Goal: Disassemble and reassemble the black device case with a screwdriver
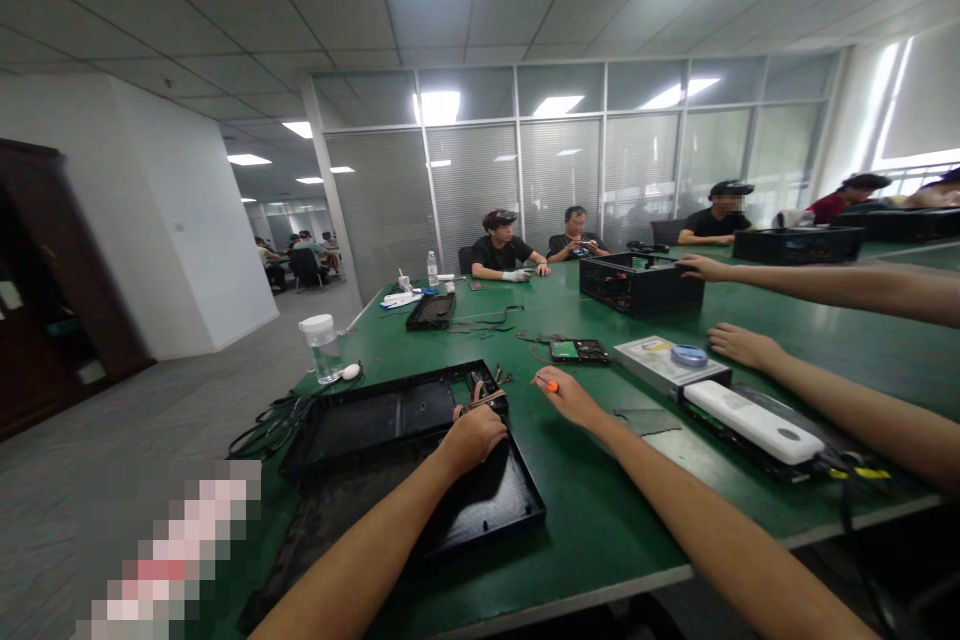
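My left hand (474,438) is curled closed over an open black plastic case (405,410). Its fingertips are turned down, so what they may hold is hidden. Just behind it, a bundle of coloured wires (477,402) rises from the case. To the right, over the green table, my right hand (574,402) grips a small orange-handled screwdriver (552,386), most of which its fingers cover. Beyond that hand lies a green circuit board in a dark frame (577,351).
A co-worker's hands (742,345) reach in from the right, one touching a black computer case (641,282). A metal box (660,365) with blue tape and a white device (754,420) lie nearer. A clear jar (322,350) and black cables (274,420) sit left.
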`<state>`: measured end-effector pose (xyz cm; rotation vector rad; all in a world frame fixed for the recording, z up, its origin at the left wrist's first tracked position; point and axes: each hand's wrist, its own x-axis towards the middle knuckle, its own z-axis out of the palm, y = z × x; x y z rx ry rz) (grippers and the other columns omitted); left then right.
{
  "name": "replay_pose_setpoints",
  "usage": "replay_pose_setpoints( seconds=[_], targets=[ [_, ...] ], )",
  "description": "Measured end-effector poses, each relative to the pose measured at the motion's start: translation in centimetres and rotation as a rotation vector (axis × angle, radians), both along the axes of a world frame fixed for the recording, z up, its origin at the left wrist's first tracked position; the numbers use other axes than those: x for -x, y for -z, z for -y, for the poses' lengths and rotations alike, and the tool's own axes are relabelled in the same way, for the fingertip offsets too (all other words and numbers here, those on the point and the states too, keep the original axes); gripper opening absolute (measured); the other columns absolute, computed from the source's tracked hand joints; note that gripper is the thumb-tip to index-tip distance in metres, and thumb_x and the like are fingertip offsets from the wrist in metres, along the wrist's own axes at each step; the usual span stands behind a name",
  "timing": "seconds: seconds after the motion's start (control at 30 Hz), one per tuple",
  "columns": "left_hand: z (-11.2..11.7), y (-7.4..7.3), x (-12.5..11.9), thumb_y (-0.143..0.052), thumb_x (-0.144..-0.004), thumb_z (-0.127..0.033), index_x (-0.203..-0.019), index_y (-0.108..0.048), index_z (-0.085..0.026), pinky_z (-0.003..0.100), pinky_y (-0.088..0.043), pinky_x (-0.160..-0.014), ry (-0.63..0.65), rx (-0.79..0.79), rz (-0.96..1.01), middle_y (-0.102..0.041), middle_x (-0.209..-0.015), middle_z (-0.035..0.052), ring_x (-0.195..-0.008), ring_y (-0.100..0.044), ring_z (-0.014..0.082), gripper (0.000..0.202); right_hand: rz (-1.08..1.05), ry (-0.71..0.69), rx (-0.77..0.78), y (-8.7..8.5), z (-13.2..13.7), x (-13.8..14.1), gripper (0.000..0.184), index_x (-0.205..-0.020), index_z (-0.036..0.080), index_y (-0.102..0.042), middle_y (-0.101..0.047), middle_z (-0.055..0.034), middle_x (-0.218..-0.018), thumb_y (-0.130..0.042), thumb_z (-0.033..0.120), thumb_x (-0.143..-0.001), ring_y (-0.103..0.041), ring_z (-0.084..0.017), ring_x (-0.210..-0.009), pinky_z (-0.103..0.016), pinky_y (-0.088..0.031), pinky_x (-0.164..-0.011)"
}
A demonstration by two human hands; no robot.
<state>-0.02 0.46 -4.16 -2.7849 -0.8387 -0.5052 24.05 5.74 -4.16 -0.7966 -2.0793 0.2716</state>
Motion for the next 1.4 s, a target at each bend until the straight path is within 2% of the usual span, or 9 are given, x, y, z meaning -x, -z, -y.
replay_pose_setpoints(
  seconds=[0.17, 0.53, 0.7, 0.87, 1.03, 1.13, 1.23, 1.3, 1.4],
  targets=[
    [-0.2, 0.4, -0.1, -0.051, -0.083, -0.022, -0.077, -0.063, -0.016, 0.028, -0.039, -0.081, -0.027, 0.042, 0.108, -0.060, -0.079, 0.0027, -0.082, -0.051, 0.0158, 0.015, 0.025, 0.002, 0.001, 0.0, 0.0, 0.0, 0.027, -0.083, 0.018, -0.059, -0.057, -0.0069, -0.088, -0.038, 0.033, -0.087, -0.052, -0.017, -0.084, -0.030, -0.040, -0.079],
    [0.3, 0.4, -0.3, -0.055, -0.080, -0.022, -0.072, -0.063, -0.015, 0.027, -0.040, -0.077, -0.110, 0.066, 0.167, -0.062, -0.078, 0.0035, -0.079, -0.054, 0.0152, 0.013, 0.039, 0.035, 0.052, -0.5, 0.6, 0.2, 0.029, -0.077, 0.018, -0.056, -0.057, -0.0049, -0.080, -0.036, 0.037, -0.086, -0.051, -0.016, -0.077, -0.029, -0.040, -0.074],
    [0.7, -0.2, -0.2, -0.053, -0.079, -0.017, -0.074, -0.064, -0.015, 0.025, -0.040, -0.077, -0.042, 0.071, 0.146, -0.063, -0.081, 0.0041, -0.081, -0.054, 0.0146, 0.013, 0.062, 0.105, 0.206, -0.7, 0.9, 0.1, 0.020, -0.083, 0.018, -0.051, -0.052, 0.0003, -0.068, -0.045, 0.036, -0.081, -0.048, -0.013, -0.064, -0.027, -0.040, -0.064],
    [0.6, -0.6, 0.2, -0.050, -0.076, -0.012, -0.074, -0.066, -0.015, 0.024, -0.040, -0.081, 0.046, 0.110, 0.115, -0.064, -0.085, 0.0041, -0.084, -0.055, 0.0145, 0.016, -0.163, -0.090, 0.571, -1.2, 1.0, 0.0, 0.036, -0.098, 0.022, -0.037, -0.050, 0.0022, -0.081, -0.053, 0.019, -0.066, -0.046, -0.008, -0.055, -0.021, -0.037, -0.050],
    [0.2, -0.6, 0.3, -0.048, -0.078, -0.011, -0.075, -0.065, -0.017, 0.023, -0.040, -0.080, 0.053, 0.131, 0.134, -0.065, -0.084, 0.0018, -0.082, -0.057, 0.0127, 0.018, -0.367, -0.356, 0.738, -3.4, 1.8, -0.8, 0.035, -0.100, 0.021, -0.045, -0.055, -0.0037, -0.094, -0.057, 0.023, -0.067, -0.052, -0.010, -0.065, -0.021, -0.040, -0.053],
    [0.1, -0.6, 0.3, -0.051, -0.077, -0.012, -0.076, -0.064, -0.017, 0.022, -0.040, -0.079, 0.028, 0.138, 0.131, -0.065, -0.083, 0.0011, -0.081, -0.057, 0.0122, 0.015, -0.337, -0.233, 0.708, -4.4, 1.9, -1.6, 0.033, -0.103, 0.018, -0.046, -0.060, -0.0016, -0.075, -0.051, 0.037, -0.076, -0.044, -0.007, -0.045, -0.020, -0.033, -0.041],
    [0.2, -0.8, 0.3, -0.053, -0.078, -0.016, -0.077, -0.063, -0.016, 0.022, -0.040, -0.078, 0.010, 0.127, 0.093, -0.065, -0.081, 0.0014, -0.080, -0.056, 0.0126, 0.011, -0.269, -0.071, 0.591, -4.4, 1.4, -2.2, 0.029, -0.080, 0.017, -0.049, -0.045, 0.0070, -0.046, -0.052, 0.046, -0.075, -0.033, -0.006, -0.034, -0.019, -0.023, -0.036],
    [0.3, -0.9, 0.3, -0.052, -0.079, -0.017, -0.076, -0.063, -0.016, 0.023, -0.039, -0.079, 0.009, 0.113, 0.066, -0.064, -0.080, 0.0018, -0.080, -0.056, 0.0130, 0.011, -0.290, -0.092, 0.563, -4.2, 1.1, -2.3, 0.033, -0.064, 0.017, -0.043, -0.037, 0.0084, -0.041, -0.055, 0.047, -0.071, -0.031, -0.005, -0.035, -0.018, -0.021, -0.036],
    [0.6, -1.2, 0.3, -0.049, -0.079, -0.014, -0.075, -0.062, -0.016, 0.023, -0.038, -0.080, 0.010, 0.106, 0.027, -0.064, -0.081, 0.0022, -0.082, -0.056, 0.0134, 0.013, -0.405, -0.280, 0.671, -4.0, 1.1, -2.4, 0.034, -0.065, 0.019, -0.040, -0.031, 0.0094, -0.044, -0.058, 0.048, -0.068, -0.025, -0.005, -0.036, -0.018, -0.017, -0.036]
  ],
)
